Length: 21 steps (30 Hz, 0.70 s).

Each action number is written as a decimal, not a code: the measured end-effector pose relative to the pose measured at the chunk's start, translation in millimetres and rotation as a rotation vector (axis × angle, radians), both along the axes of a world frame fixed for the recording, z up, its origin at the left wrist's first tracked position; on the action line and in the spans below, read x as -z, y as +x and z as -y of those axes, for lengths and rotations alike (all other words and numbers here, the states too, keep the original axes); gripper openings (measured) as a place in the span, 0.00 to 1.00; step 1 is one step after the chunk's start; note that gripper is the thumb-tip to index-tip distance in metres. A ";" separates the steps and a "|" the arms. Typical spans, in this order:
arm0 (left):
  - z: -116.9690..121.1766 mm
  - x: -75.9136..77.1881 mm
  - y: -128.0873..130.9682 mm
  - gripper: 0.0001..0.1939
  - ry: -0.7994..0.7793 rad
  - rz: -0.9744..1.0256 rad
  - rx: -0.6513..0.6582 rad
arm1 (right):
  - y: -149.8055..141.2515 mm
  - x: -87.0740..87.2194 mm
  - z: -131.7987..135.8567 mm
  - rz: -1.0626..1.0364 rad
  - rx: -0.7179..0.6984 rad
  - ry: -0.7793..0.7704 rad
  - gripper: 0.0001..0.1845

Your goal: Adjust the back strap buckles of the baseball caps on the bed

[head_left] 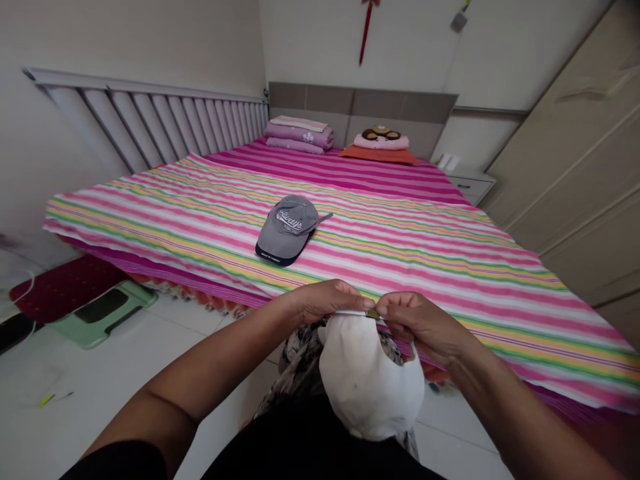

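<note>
I hold a white cap (367, 380) in front of my body, its crown hanging down towards me. My left hand (325, 300) is closed and pinches the cap's back strap from the left. My right hand (420, 321) is closed too and pinches the small metal buckle on the same strap, fingertips almost touching the left hand's. A grey baseball cap (287, 229) with white lettering lies on the striped bed cover (400, 247), well beyond both hands, brim pointing towards me.
Folded purple bedding (299, 135) and an orange and pink cushion (380, 145) lie at the headboard. A white radiator (165, 123) lines the left wall. A green stool (103, 312) and red mat (60, 287) sit on the floor left. Wardrobe doors (585, 167) stand right.
</note>
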State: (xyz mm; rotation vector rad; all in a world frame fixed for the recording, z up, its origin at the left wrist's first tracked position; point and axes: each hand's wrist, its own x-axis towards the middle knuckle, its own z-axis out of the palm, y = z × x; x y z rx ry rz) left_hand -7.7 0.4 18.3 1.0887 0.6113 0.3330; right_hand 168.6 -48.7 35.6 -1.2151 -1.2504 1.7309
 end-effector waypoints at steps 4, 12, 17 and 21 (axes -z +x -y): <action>6.0 -5.6 1.2 0.17 0.033 0.007 -0.008 | 0.5 -4.6 3.0 -0.035 -0.009 -0.021 0.15; 10.6 -1.3 7.6 0.15 0.057 0.098 -0.087 | 1.5 -8.6 6.9 -0.116 -0.113 -0.049 0.18; -4.8 1.5 0.7 0.11 -0.050 0.272 -0.209 | 24.1 6.6 -2.9 -0.111 -0.198 -0.006 0.19; -18.7 -4.4 -6.5 0.12 -0.124 0.357 -0.260 | 34.9 17.9 -6.9 -0.281 -0.121 -0.071 0.17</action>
